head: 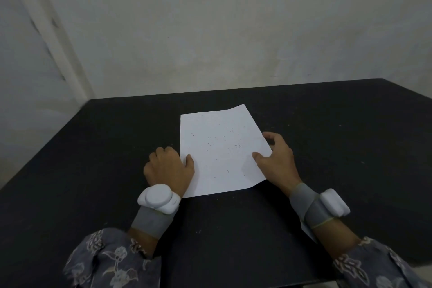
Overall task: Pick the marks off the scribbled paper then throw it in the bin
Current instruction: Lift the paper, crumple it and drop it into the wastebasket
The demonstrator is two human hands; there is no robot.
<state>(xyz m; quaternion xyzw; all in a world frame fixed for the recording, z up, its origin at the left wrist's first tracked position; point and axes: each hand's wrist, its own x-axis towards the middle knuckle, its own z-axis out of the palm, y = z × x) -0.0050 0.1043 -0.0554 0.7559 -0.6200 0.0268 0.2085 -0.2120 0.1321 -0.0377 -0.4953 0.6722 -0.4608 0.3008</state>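
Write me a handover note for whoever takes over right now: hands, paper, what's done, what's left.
Left hand: grips the left edge of the paper, thumb on top.
Right hand: holds the right edge, thumb on top.
The paper lies on the black table, with small dark marks scattered across it.
Done: nothing evident; the marks are on the sheet.
Left: pick the marks off, then throw the paper in the bin. No bin in view.

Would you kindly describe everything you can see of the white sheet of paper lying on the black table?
The white rectangular sheet of paper lies flat on the matte black table, turned slightly off square. Small dark marks are scattered sparsely across it. It looks thin, uncrumpled and untorn. The left hand grips its left edge, thumb on top. The right hand holds its right edge likewise.
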